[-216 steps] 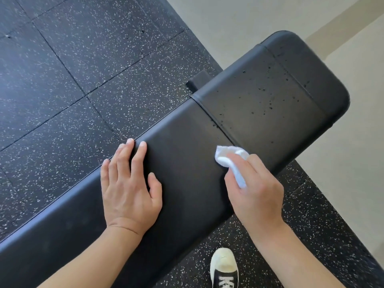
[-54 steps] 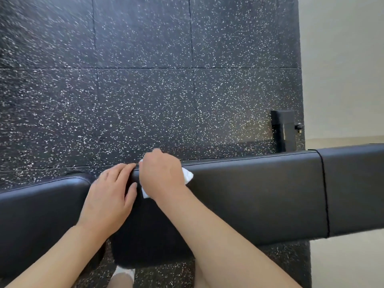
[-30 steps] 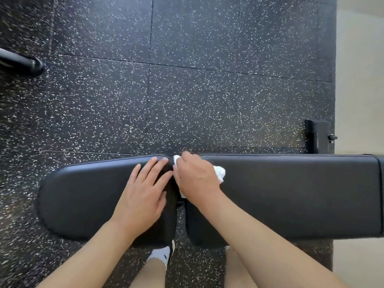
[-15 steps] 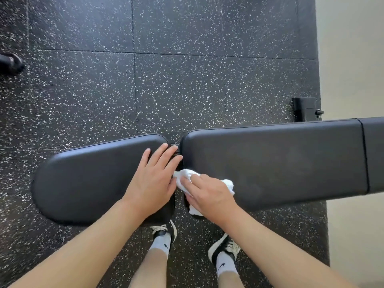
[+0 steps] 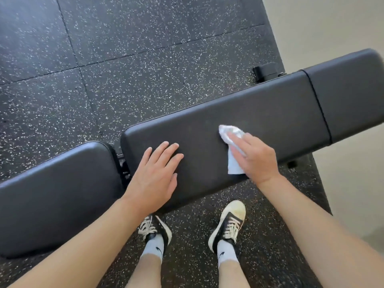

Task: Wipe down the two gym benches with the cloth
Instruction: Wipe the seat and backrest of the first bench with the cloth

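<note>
A black padded gym bench runs across the view: its seat pad at the left, its long back pad in the middle, and a stitched end section at the right. My left hand rests flat on the left end of the back pad, fingers spread. My right hand holds a white cloth and presses it onto the middle of the back pad. One end of the cloth pokes out past my fingertips and the other hangs below my palm. My right thumb is hidden.
Black speckled rubber floor tiles lie beyond the bench. A black frame foot sticks out behind the back pad. Pale floor starts at the right. My two shoes stand close to the bench's near side.
My right hand has slid the cloth rightward from the gap between the pads to the middle of the back pad. My left hand has shifted from the seat pad onto the back pad.
</note>
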Motion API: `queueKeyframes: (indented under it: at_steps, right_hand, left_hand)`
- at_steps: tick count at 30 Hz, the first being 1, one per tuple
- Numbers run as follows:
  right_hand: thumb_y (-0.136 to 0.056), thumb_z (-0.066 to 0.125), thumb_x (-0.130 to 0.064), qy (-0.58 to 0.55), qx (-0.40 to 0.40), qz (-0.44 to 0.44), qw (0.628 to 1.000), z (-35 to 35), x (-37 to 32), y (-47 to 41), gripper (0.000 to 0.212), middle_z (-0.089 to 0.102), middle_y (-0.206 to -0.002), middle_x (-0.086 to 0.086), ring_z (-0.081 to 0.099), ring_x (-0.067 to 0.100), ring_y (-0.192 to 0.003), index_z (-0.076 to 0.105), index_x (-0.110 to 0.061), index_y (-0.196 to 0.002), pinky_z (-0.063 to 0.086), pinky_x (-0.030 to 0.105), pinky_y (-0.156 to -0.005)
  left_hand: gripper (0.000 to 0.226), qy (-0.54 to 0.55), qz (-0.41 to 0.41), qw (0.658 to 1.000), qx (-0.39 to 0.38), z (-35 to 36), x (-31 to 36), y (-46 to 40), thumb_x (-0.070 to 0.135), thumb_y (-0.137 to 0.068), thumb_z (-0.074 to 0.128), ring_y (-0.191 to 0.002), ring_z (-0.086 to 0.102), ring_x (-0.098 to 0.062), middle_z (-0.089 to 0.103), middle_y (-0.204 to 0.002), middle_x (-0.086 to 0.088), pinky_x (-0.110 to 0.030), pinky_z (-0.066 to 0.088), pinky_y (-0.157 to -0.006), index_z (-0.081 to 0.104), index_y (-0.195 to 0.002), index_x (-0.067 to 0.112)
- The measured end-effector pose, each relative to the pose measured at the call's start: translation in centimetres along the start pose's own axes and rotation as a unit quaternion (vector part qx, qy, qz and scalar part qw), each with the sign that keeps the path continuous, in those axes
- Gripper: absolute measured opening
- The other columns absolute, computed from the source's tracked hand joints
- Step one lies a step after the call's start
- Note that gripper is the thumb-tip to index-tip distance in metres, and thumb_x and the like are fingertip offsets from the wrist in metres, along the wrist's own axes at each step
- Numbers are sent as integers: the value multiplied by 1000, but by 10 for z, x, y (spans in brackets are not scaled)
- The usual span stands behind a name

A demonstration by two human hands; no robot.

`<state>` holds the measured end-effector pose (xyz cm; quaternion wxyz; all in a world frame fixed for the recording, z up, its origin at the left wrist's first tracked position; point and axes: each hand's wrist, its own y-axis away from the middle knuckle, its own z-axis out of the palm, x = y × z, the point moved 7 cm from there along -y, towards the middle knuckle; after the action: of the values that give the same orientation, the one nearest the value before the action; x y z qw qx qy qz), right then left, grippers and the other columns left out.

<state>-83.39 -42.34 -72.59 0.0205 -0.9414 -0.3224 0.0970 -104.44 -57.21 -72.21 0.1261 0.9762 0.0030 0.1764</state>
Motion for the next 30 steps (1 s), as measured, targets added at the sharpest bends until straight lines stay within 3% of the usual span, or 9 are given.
queueKeyframes:
  at_steps: [3, 6, 8, 11, 14, 17, 21, 25, 30]
  right_hand:
    - [-97, 58, -29, -27, 13, 193, 981, -4, 61, -14, 37, 61, -93, 8, 62, 33, -80, 67, -31, -133, 51, 42, -62]
    - [-97, 58, -29, -28, 18, 248, 968, 2, 59, -10, 39, 65, -105, 6, 64, 33, -86, 63, -30, -136, 52, 42, -65]
    - [-95, 61, -27, -40, 14, 169, 985, 6, 29, 5, 41, 69, -116, 1, 65, 29, -82, 64, -28, -136, 54, 39, -62]
    - [-93, 66, -25, -47, 22, -20, 998, 4, 6, 40, 38, 71, -108, 3, 62, 24, -69, 69, -17, -130, 53, 38, -54]
    - [-97, 62, -25, -51, 29, -47, 997, 0, 51, 59, 35, 67, -93, 2, 58, 23, -66, 69, -16, -130, 52, 39, -54]
    - [-98, 64, -25, -26, 60, 62, 996, -13, 135, 71, 33, 69, -95, 3, 62, 26, -68, 70, -19, -129, 54, 38, -54]
    - [-100, 61, -30, -60, 66, 265, 960, -26, 230, 87, 38, 70, -109, 6, 67, 29, -81, 65, -20, -137, 52, 38, -62]
    - [-103, 57, -32, -168, 110, 337, 920, -18, 237, 99, 42, 67, -112, 6, 66, 29, -89, 58, -17, -143, 54, 40, -67]
    - [-103, 58, -32, -290, 162, 415, 847, 2, 207, 131, 45, 64, -119, -1, 64, 20, -100, 53, -20, -146, 55, 39, -73]
  left_hand:
    - [53, -3, 10, 1000, -14, 8, 30, -18, 24, -94, 67, -153, 38, -34, 45, -163, -8, -61, 37, -119, 59, -146, 14]
    - [53, -3, 17, 1000, -18, 11, 56, -38, 24, -96, 64, -154, 36, -34, 43, -163, -7, -62, 35, -120, 57, -147, 14]
    - [53, -2, 17, 1000, -19, 12, 69, -53, 23, -96, 65, -154, 35, -35, 43, -164, -8, -63, 34, -121, 57, -148, 13]
    - [53, -11, 32, 999, -30, 15, 93, -77, 20, -96, 67, -154, 35, -36, 43, -164, -10, -63, 33, -121, 57, -147, 11]
    - [53, -29, 67, 997, -40, 19, 123, -100, 20, -96, 67, -154, 35, -35, 42, -164, -9, -62, 33, -121, 57, -147, 12]
    - [56, -52, 115, 991, -49, 29, 160, -127, 24, -98, 64, -156, 31, -33, 39, -167, -7, -61, 31, -123, 53, -152, 13]
    - [56, -77, 180, 980, -32, 48, 213, -177, 28, -102, 55, -156, 29, -34, 36, -168, -7, -62, 29, -123, 47, -156, 16]
    - [65, -107, 207, 972, -3, 69, 249, -222, 37, -100, 43, -157, 25, -35, 31, -170, -6, -63, 20, -126, 36, -163, 21]
    - [67, -91, 215, 971, 54, 78, 246, -227, 36, -97, 48, -157, 27, -34, 32, -170, -5, -61, 18, -127, 39, -162, 23]
